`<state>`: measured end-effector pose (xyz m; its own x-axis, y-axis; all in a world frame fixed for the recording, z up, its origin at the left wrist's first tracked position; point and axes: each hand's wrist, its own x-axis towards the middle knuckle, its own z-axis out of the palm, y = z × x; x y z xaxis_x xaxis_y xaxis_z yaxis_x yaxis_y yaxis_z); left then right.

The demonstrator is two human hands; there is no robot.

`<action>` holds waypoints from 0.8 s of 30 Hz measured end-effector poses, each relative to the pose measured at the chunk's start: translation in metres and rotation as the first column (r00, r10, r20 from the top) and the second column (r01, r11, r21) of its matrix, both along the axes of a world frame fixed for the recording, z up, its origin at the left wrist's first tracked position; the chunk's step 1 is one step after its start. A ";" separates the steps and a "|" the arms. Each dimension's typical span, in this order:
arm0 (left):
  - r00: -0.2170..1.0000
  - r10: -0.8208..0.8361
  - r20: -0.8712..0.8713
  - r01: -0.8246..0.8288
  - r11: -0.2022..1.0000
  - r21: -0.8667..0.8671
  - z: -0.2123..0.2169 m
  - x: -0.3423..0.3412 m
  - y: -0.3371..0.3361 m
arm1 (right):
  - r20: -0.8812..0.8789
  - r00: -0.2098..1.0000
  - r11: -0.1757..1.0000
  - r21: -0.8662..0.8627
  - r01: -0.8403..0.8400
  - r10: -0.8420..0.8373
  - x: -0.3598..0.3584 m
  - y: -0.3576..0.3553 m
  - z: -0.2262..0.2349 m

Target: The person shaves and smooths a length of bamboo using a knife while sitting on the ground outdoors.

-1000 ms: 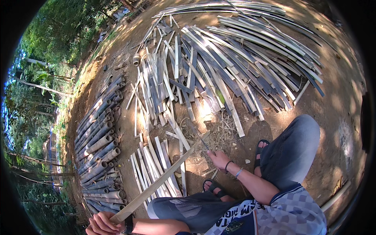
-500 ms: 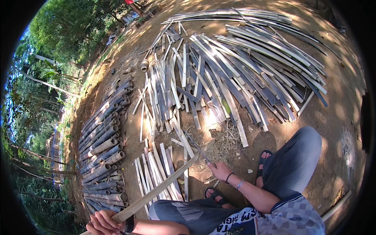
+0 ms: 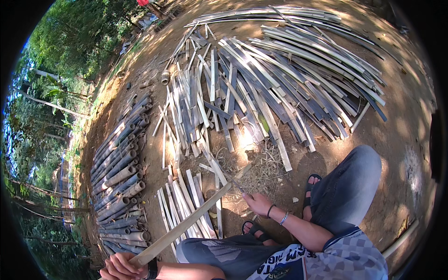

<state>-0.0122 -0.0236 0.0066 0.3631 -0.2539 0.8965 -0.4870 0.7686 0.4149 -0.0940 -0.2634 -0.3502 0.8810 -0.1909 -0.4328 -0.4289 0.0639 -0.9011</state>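
I sit on bare ground with a long pale bamboo strip point(image 3: 191, 219) running from lower left up to the middle. My left hand point(image 3: 122, 267) grips its near end at the bottom edge. My right hand point(image 3: 255, 203) holds a knife point(image 3: 235, 185) whose blade meets the strip near its far end. Thin shavings point(image 3: 261, 170) lie on the dirt just beyond the blade. My sandalled feet point(image 3: 254, 229) rest below the right hand.
A small stack of cut strips point(image 3: 186, 205) lies under the held strip. A wide spread of split bamboo slats point(image 3: 280, 79) covers the ground ahead. Round bamboo poles point(image 3: 119, 177) are piled at the left. Trees border the left side.
The view has tilted so the piles sit lower in the picture. The held strip has slid slightly; both hands keep their grip.
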 end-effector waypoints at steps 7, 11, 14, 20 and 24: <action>0.999 -0.028 -0.020 0.029 1.000 0.011 0.002 0.001 -0.009 | -0.050 0.993 0.983 0.150 0.110 -0.103 0.007 -0.013 -0.033; 0.998 -0.052 -0.023 0.052 0.999 0.009 0.003 0.003 -0.003 | -0.166 0.986 0.988 0.153 0.033 -0.008 0.004 -0.012 0.007; 0.999 -0.022 -0.046 0.021 0.999 -0.029 0.002 0.000 -0.007 | 0.144 0.990 0.998 -0.063 0.016 -0.007 -0.002 -0.004 0.011; 0.995 -0.084 -0.052 0.084 0.996 0.004 0.006 0.004 -0.017 | -0.004 0.992 0.978 -0.165 0.127 -0.129 0.006 -0.009 -0.060; 0.998 0.015 -0.064 -0.015 1.000 -0.008 0.002 0.000 -0.006 | -0.093 0.995 0.999 -0.033 0.017 -0.020 0.006 -0.006 -0.019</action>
<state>-0.0124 -0.0292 0.0088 0.4233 -0.2400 0.8736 -0.4714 0.7651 0.4386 -0.0885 -0.2690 -0.3694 0.8331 -0.2218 -0.5067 -0.5105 0.0442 -0.8587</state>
